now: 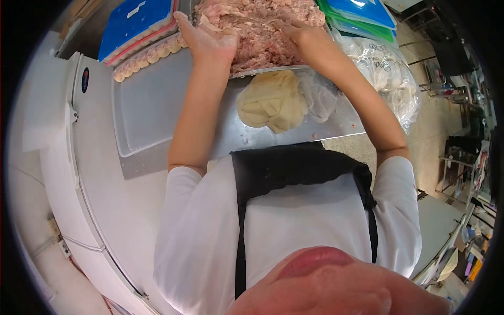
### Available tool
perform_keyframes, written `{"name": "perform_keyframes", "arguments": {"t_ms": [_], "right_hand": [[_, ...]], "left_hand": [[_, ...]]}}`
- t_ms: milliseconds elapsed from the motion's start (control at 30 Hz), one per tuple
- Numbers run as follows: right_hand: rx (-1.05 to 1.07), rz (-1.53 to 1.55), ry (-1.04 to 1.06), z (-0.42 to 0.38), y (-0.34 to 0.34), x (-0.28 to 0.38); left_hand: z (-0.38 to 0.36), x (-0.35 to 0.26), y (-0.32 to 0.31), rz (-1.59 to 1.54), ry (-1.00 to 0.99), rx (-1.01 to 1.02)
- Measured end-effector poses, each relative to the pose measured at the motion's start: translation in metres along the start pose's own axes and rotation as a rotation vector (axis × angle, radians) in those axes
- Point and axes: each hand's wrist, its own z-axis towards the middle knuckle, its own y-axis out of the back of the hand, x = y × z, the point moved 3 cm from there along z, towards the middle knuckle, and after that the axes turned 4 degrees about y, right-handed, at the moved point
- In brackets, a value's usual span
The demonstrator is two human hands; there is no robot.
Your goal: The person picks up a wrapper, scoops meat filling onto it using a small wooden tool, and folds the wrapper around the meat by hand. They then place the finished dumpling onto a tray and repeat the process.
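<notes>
My left hand [212, 44] is at the left edge of the meat tray, palm up, thumb apart and dusted with flour. A pale, thin flap that looks like a dough wrapper [209, 24] lies against its fingers. Over the minced meat [262, 50], my right hand [310, 43] has its fingers curled round what seems a thin tool [254, 20], pointing left; its exact kind is hard to make out. A stack of pale dough wrappers [273, 102] lies on the metal table in front of the tray, beside a crumpled clear plastic bag [318, 100].
At left, a shallow plastic tray [149, 107] holds a row of filled dumplings [152, 55]. A blue-lidded container [134, 26] stands behind it. On the right are stacked blue and green lids [362, 18] and a marked plastic bag [386, 73]. A white freezer [113, 136] adjoins the table.
</notes>
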Motion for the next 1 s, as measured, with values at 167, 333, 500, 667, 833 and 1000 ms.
{"name": "perform_keyframes", "arguments": {"t_ms": [167,333,500,667,833,1000], "right_hand": [[0.211,-0.294,-0.111,0.011,0.043,0.02],[0.028,0.064,0.034,0.017,0.005,0.008],[-0.07,0.446,-0.18,0.018,0.03,-0.009],[0.197,0.519,-0.238,0.015,0.037,-0.001],[0.008,0.375,0.022,0.01,0.046,0.01],[0.177,0.943,-0.568,-0.02,0.005,0.0]], "left_hand": [[-0.003,0.001,-0.005,0.033,0.021,-0.111],[0.013,-0.004,0.012,-0.003,0.09,0.041],[0.004,-0.029,0.021,0.296,0.116,0.269],[-0.003,-0.042,0.004,1.611,-0.659,0.376],[0.004,-0.044,-0.004,1.524,-0.148,0.337],[0.004,-0.041,-0.008,1.682,-0.606,0.231]]}}
